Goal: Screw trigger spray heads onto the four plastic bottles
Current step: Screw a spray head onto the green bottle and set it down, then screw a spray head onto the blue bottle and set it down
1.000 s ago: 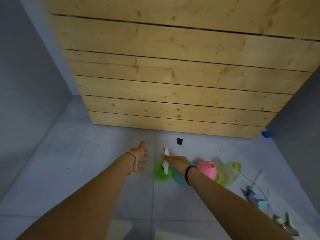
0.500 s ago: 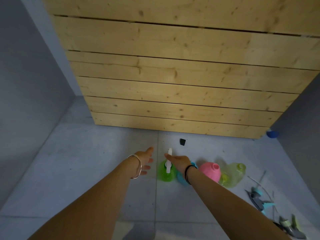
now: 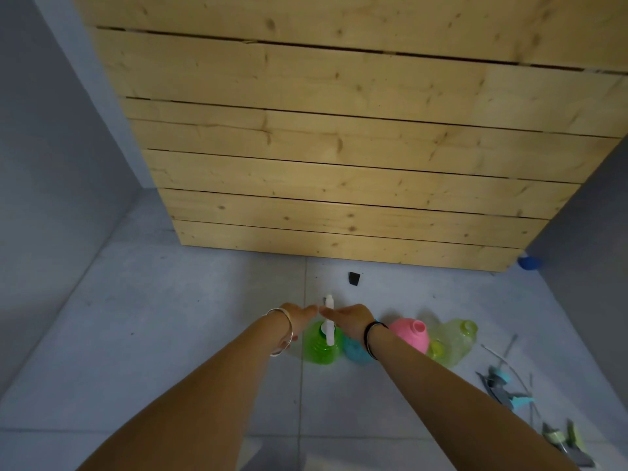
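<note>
Four plastic bottles stand in a row on the floor: green (image 3: 321, 348), teal (image 3: 355, 351), pink (image 3: 409, 334) and pale yellow-green (image 3: 453, 339). A white trigger spray head (image 3: 329, 314) sits upright on the green bottle's neck. My right hand (image 3: 350, 319) holds that head from the right with its fingertips. My left hand (image 3: 299, 317) reaches in from the left with fingers stretched out, almost touching the head and beside the green bottle's shoulder. The teal bottle is partly hidden behind my right wrist.
Loose spray heads with tubes lie on the floor at the right (image 3: 503, 385) and lower right (image 3: 560, 443). A wooden plank wall (image 3: 339, 185) rises just behind the bottles. A small black piece (image 3: 354, 278) and a blue object (image 3: 529, 262) lie near its foot.
My left hand has moved right, from beside the green bottle up to the white spray head. My right hand has stayed on the head, over the green bottle.
</note>
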`<state>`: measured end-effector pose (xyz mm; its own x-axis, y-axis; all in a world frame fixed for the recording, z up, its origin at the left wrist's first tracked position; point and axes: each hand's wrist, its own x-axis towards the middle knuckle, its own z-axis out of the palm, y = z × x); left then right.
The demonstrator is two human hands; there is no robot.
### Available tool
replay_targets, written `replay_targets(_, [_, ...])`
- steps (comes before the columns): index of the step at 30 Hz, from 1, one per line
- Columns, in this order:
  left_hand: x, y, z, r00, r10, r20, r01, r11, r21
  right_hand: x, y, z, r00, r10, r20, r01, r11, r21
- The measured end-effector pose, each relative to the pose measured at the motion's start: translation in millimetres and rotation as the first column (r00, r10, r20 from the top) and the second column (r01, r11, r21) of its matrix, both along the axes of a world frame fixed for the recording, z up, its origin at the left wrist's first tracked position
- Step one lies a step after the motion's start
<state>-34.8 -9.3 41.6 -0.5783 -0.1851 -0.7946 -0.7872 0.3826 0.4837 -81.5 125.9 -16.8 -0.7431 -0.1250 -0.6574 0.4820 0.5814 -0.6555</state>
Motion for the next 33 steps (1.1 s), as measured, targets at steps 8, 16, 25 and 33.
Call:
replay_targets(8, [-4.1,5.5,-6.8,1.000,-0.016,-0.001,0.016,1.000,-0.004,-18.7,33.6,9.4,0.970,-0.057,-0.235,0.054,0.998,-0.016])
replay_targets(16, [-9.3,17.5,-2.5,0.998,0.040,-0.047,-0.038,0.999,0.031,6.2,68.1,-9.5,0.959,0.117,-0.258,-0.074,0.983,0.169])
replay_targets(25, [-11.1,39.3,17.7,0.934,0.068,-0.351,-0.056,0.997,0.047,22.9,89.5,12.4,0.866,0.279,-0.415,-0.108,0.915,0.389])
replay_targets(33, [10.0,65.7,4.2,0.858,-0.388,-0.337,0.347,0.921,-0.178,75.9,132.2,-12.4,0.949,0.171,-0.264,-0.134,0.979,0.153])
